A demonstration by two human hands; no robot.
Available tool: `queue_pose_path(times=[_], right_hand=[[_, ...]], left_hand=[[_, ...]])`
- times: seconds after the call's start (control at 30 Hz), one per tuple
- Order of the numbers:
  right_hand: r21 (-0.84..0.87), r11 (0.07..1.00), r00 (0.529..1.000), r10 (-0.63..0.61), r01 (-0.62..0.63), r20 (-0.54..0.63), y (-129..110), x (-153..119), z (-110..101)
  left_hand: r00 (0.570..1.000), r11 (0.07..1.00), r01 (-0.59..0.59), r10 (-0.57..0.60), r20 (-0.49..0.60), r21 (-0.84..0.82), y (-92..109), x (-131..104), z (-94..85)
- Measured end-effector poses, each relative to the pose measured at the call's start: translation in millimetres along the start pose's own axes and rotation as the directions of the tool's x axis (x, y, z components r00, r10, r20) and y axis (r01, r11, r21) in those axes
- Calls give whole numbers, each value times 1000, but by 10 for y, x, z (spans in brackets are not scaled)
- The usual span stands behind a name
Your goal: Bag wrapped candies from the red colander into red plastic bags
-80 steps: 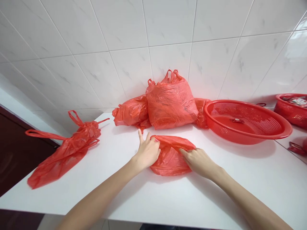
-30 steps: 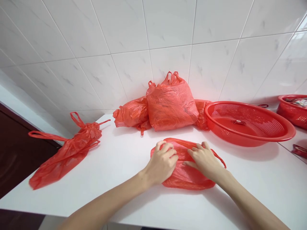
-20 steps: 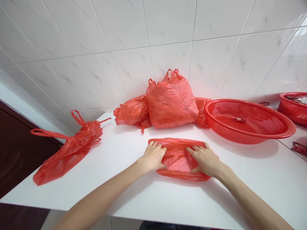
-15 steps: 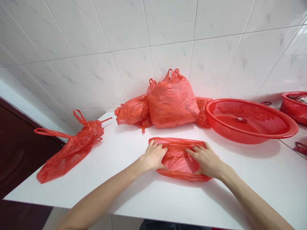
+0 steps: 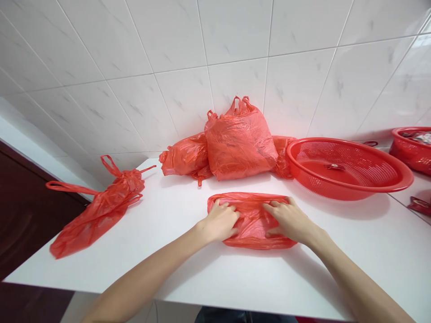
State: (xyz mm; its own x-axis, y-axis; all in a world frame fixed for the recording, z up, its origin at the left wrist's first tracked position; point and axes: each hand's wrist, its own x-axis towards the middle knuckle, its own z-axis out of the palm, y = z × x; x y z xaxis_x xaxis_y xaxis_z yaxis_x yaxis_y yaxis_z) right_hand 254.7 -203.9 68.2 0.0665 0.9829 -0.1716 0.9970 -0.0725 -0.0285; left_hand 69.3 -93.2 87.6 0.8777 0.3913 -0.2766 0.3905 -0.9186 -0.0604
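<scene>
A red plastic bag (image 5: 254, 224) lies on the white table in front of me, its wide mouth facing up and its rim folded outward. My left hand (image 5: 222, 220) reaches into the left end of the mouth, fingers apart and bent against the inside. At the right end, my right hand (image 5: 288, 220) does the same, with its thumb and fingers spread. The bag's middle shows between the two hands as crumpled, thin film. Some fingertips are hidden in the folds.
Filled red bags (image 5: 240, 143) lean against the tiled wall. To the left lies a narrow red bag (image 5: 97, 208) with loose handles. A red perforated basket (image 5: 350, 188) holding a small object stands at right. Beyond it are another red basket (image 5: 409, 152) and a small dark-red packet (image 5: 419, 205).
Both hands have moved slightly inward and deeper into the bag's mouth. The near rim has drawn back a little. The view has shifted slightly; other things stay put.
</scene>
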Motion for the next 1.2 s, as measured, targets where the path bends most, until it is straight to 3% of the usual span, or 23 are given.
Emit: queue_pose_path(times=[0.17, 0.23, 0.3, 0.37, 0.43, 0.5, 0.57, 0.67, 0.73, 0.8, 0.9, 1.03, 1.13, 1.2], right_hand=[[-21, 1000, 998, -2, 3, 67, 43, -15, 3], [7, 999, 998, -46, 46, 32, 46, -23, -8], [41, 996, 996, -83, 85, -45, 48, -30, -19], [70, 990, 980, -109, 122, -166, 61, -36, -22], [95, 978, 936, -147, 186, -320, 92, -41, -16], [112, 955, 863, -192, 273, -467, 141, -44, -4], [123, 933, 782, -205, 337, -589, 205, -41, 9], [173, 916, 679, -133, 363, -722, 317, -19, 21], [236, 908, 633, -40, 346, -773, 397, 2, 16], [321, 895, 608, 72, 311, -791, 476, 20, 4], [473, 844, 627, 230, 253, -744, 583, 43, -6], [673, 722, 711, 390, 158, -585, 699, 106, 40], [729, 675, 738, 433, 116, -518, 773, 181, 111], [753, 650, 748, 448, 104, -490, 815, 225, 163]], left_hand=[[998, 998, 55, -56, 41, 41, -119, 43, 10], [999, 999, 7, -6, -33, 47, -150, 24, 5], [979, 997, -76, 80, -186, 27, -167, -24, -7], [905, 986, -166, 154, -396, 4, -184, -92, -23], [792, 977, -211, 163, -589, -14, -220, -162, -33], [680, 973, -219, 99, -727, -72, -288, -214, -26], [608, 947, -238, -29, -793, -217, -395, -231, 9], [579, 798, -272, -312, -754, -538, -618, -182, 120], [577, 620, -265, -512, -637, -738, -783, -102, 230], [577, 452, -250, -641, -507, -856, -927, 4, 361], [577, 358, -219, -703, -416, -908, -1048, 177, 580], [610, 337, -153, -708, -357, -929, -1063, 353, 814], [641, 350, -96, -694, -327, -932, -1096, 439, 866], [632, 361, -64, -707, -318, -930, -1147, 485, 852]])
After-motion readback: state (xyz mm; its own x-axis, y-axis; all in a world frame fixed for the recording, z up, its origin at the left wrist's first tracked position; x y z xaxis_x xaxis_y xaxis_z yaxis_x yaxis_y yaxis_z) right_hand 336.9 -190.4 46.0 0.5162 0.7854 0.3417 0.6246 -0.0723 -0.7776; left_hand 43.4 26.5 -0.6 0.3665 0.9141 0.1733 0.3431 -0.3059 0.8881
